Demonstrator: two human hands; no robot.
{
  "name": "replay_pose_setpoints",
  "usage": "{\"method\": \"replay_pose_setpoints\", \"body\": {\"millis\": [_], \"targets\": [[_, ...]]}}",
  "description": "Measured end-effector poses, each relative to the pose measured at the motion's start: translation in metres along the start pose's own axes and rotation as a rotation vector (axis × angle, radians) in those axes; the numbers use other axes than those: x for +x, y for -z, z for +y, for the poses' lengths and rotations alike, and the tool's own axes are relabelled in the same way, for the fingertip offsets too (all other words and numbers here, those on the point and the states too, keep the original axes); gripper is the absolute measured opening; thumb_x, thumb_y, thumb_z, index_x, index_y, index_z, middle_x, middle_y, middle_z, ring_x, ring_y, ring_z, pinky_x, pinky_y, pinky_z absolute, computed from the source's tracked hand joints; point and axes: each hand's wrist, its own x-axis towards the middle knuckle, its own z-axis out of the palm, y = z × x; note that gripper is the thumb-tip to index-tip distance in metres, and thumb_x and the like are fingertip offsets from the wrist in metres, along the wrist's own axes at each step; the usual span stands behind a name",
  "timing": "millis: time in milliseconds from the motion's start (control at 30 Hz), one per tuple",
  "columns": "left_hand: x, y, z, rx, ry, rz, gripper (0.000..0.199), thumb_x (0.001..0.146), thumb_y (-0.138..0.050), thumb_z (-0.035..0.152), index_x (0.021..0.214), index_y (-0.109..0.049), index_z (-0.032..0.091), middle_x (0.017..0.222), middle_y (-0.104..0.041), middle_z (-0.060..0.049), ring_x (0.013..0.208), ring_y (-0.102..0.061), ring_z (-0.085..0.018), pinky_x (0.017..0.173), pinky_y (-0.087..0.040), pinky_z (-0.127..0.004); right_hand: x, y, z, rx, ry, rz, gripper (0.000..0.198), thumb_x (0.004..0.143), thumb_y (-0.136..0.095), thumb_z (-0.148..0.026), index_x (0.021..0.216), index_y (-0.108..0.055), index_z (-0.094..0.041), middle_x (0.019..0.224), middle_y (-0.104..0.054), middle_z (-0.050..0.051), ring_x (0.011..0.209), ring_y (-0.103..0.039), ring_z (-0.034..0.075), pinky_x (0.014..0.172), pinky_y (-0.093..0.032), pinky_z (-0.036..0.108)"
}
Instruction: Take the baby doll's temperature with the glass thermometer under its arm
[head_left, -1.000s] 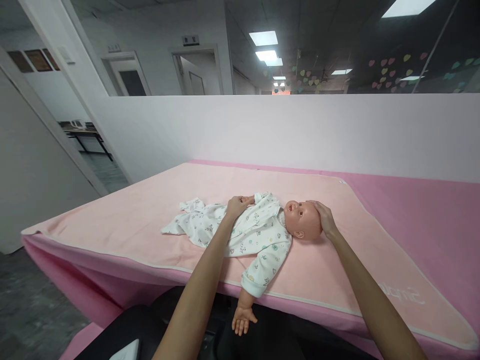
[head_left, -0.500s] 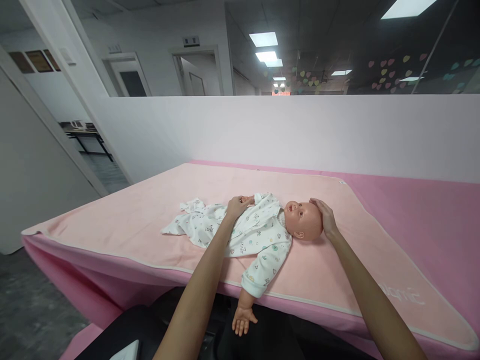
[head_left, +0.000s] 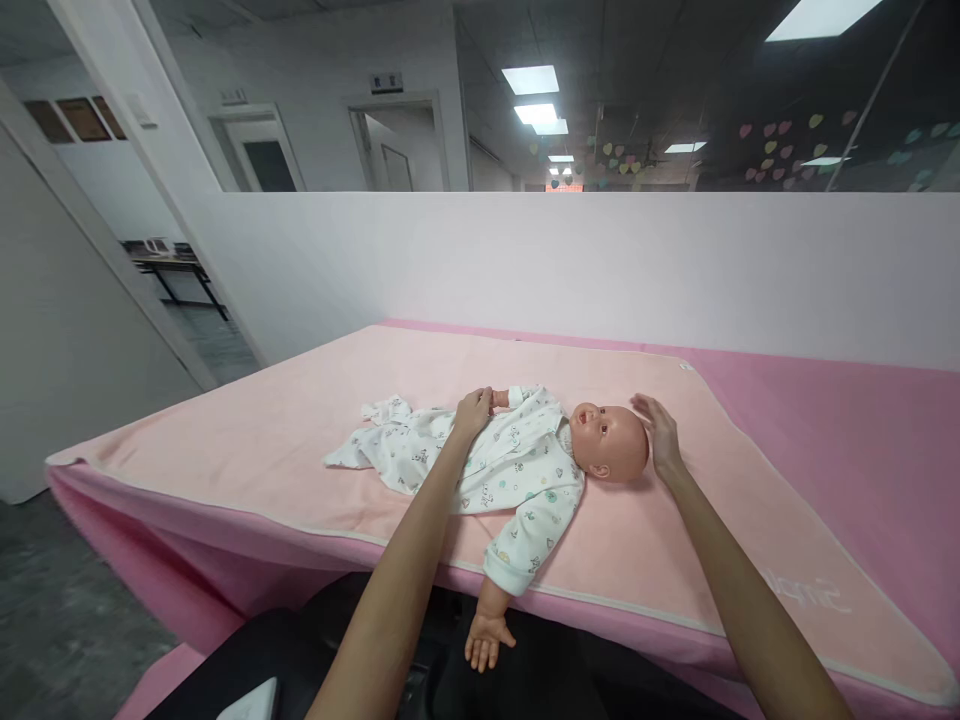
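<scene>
A baby doll (head_left: 517, 460) in a white printed outfit lies on its back, its bare head toward the right. One of its arms hangs past the near edge of the bed, palm up. My left hand (head_left: 474, 410) is closed round the doll's far hand, beside its body; the doll's fingers are mostly hidden by mine. Just right of the doll's head, my right hand (head_left: 660, 435) is open with the fingers stretched out. A narrow gap seems to separate it from the head.
Under the doll is a peach mat (head_left: 262, 430) with a pale edge, over a pink cover (head_left: 847, 430). A white half-wall (head_left: 562, 260) with glass above stands behind. At the bottom left, a white flat object (head_left: 251, 702) rests on my lap.
My right hand has moved slightly right, off the doll's head. My left hand now covers more of the doll's far hand. The doll lies as before.
</scene>
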Motion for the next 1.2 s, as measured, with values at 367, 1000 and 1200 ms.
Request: {"method": "replay_pose_setpoints", "body": {"millis": [367, 1000, 1200], "targets": [[0.005, -0.004, -0.006, -0.103, 0.020, 0.021, 0.041, 0.066, -0.062, 0.039, 0.102, -0.057, 0.021, 0.087, -0.063, -0.002, 0.078, -0.058, -0.018, 0.073, -0.044, -0.028, -0.005, -0.002, -0.002, 0.081, -0.179, -0.244, 0.048, 0.064, -0.060, -0.059, 0.080, -0.068, -0.015, 0.085, -0.070, 0.006, 0.086, -0.063, 0.024, 0.076, -0.048, 0.030], [-0.007, 0.000, 0.005, -0.034, -0.038, -0.035, 0.039, 0.060, -0.064, 0.052, 0.071, -0.044, 0.020, 0.071, -0.056, 0.002, 0.065, -0.051, -0.014, 0.060, -0.038, -0.025, -0.007, -0.003, -0.004, 0.048, -0.169, -0.257, 0.048, 0.066, -0.056, -0.059, 0.079, -0.068, -0.015, 0.083, -0.070, 0.006, 0.082, -0.063, 0.023, 0.074, -0.048, 0.032], [-0.007, -0.001, 0.005, -0.045, -0.019, -0.006, 0.037, 0.063, -0.059, 0.054, 0.060, -0.048, 0.019, 0.062, -0.056, 0.002, 0.062, -0.050, -0.014, 0.057, -0.037, -0.024, 0.000, -0.002, 0.004, 0.002, -0.055, -0.147, 0.045, 0.066, -0.057, -0.056, 0.089, -0.066, -0.019, 0.103, -0.065, 0.005, 0.101, -0.056, 0.023, 0.089, -0.042, 0.033]]}}
